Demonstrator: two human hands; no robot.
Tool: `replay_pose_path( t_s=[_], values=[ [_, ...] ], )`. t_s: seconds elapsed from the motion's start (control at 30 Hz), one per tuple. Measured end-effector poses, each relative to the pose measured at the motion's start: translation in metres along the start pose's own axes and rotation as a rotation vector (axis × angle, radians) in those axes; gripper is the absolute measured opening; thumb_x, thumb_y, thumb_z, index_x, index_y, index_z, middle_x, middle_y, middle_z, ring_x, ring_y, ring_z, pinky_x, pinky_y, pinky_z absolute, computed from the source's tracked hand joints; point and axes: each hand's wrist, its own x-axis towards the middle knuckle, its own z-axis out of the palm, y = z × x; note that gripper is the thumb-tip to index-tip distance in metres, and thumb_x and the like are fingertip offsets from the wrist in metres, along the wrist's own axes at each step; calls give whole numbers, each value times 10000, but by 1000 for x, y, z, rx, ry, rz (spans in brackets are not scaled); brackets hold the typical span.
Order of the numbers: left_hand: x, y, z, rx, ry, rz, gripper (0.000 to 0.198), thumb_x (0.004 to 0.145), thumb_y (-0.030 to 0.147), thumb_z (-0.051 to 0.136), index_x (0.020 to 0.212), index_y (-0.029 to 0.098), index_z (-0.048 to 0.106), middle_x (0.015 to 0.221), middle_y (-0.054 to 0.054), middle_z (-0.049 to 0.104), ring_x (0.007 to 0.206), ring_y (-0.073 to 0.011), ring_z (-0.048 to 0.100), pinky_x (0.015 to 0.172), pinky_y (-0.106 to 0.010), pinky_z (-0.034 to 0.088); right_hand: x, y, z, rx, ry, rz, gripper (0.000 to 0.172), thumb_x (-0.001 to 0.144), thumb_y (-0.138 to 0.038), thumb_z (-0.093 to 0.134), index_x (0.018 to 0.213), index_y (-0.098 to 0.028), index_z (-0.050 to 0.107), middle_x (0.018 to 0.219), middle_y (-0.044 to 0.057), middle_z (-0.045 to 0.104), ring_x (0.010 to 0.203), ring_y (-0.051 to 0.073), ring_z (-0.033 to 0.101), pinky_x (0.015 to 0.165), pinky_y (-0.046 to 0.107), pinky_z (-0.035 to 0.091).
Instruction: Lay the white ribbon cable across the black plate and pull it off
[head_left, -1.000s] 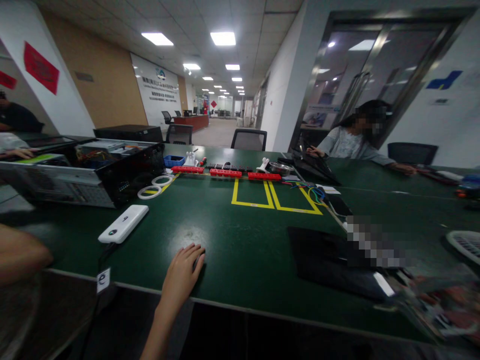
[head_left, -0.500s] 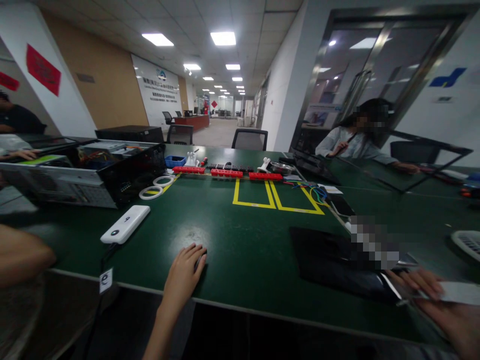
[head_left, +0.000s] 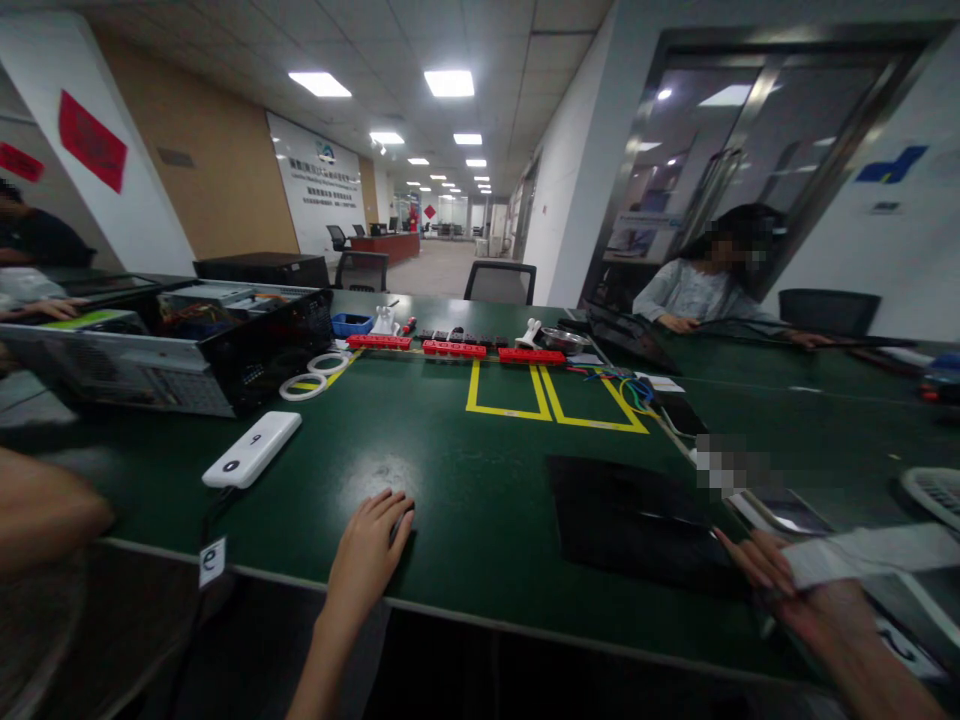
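Note:
My left hand (head_left: 373,540) rests palm down near the table's front edge. Its fingers curl over a small dark rounded object that looks like a computer mouse (head_left: 403,518), mostly hidden under the palm, with the thumb along its right side. My right hand does not appear. To the left of my hand lies a white power bank (head_left: 253,450) marked with a number, a black cable running from it over the edge. On the right is a flat black sheet (head_left: 630,515). Another person's hand (head_left: 761,565), coming from the lower right, touches its right end.
An open computer case (head_left: 172,345) stands at left, beside two white rings (head_left: 303,385). Red strips (head_left: 454,348) line the table's back, behind yellow tape outlines (head_left: 510,412). Coloured wires (head_left: 637,393) and a phone (head_left: 681,413) lie right. A co-worker (head_left: 705,285) sits across.
The black sheet has shifted left, along with the other person's hand. Across the table, the co-worker's dark frame-like piece has come down lower. My left hand stays in place.

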Motion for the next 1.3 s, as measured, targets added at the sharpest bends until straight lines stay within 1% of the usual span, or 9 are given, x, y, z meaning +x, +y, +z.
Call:
replay_pose_path(
  t_s=[0.07,0.17,0.37,0.6,0.73,0.83,1.0,1.1,1.3],
  values=[
    [0,0,0,2,-5,-4,276,878,299,457,1052,217,655,1102,-54,667,1102,-241,556,975,-461,389,-5,7,14,53,-125,104,330,605,-221,510,316,-262,357,286,9,291,309,93,334,942,394,389],
    [0,-2,-1,18,-17,-1,280,884,298,446,1057,220,652,1109,-51,664,1110,-235,551,980,-454,385,-13,19,36,104,-212,152,315,600,-225,514,328,-253,358,275,-7,306,314,107,340,1000,380,360],
    [0,-2,-3,76,-74,24,304,900,318,427,1118,231,621,1149,-50,643,1143,-240,519,985,-459,370,-25,37,74,116,-424,130,305,613,-241,563,355,-229,400,292,-29,338,331,93,345,945,370,407],
    [3,6,-13,107,-281,209,501,895,394,445,1375,374,303,1390,-21,434,1287,-281,346,1007,-540,289,-30,43,117,-50,-579,85,350,692,-283,526,381,-241,372,310,-49,301,340,96,324,1003,417,331],
    [5,6,-14,82,-332,227,495,906,407,415,1381,366,286,1402,-22,414,1305,-302,312,1003,-603,240,-36,43,139,-247,-650,38,406,747,-377,443,387,-246,310,328,-47,256,345,100,293,902,422,400],
    [5,6,-14,43,-325,219,450,903,408,424,1346,354,365,1371,-35,457,1286,-279,355,1012,-595,231,-38,42,150,-327,-671,2,403,751,-406,415,401,-238,309,351,-35,269,369,111,317,724,386,449],
    [4,5,-14,0,-301,213,368,907,390,422,1269,355,473,1312,-31,523,1229,-241,444,1020,-579,235,-29,38,159,-493,-671,-44,423,788,-461,419,450,-216,349,383,-37,323,388,98,340,484,274,352],
    [3,5,-14,2,-285,221,341,907,371,427,1236,354,513,1288,-26,547,1203,-229,475,1022,-555,258,-24,33,164,-634,-647,-67,456,771,-552,452,486,-202,381,403,-46,357,396,81,327,440,238,279],
    [1,3,-13,-76,-237,237,315,888,280,462,1180,308,578,1237,-35,590,1150,-215,527,1011,-486,333,-22,35,176,-779,-785,-96,476,733,-630,470,583,-179,456,480,-67,370,441,69,319,432,212,239]
  ],
)
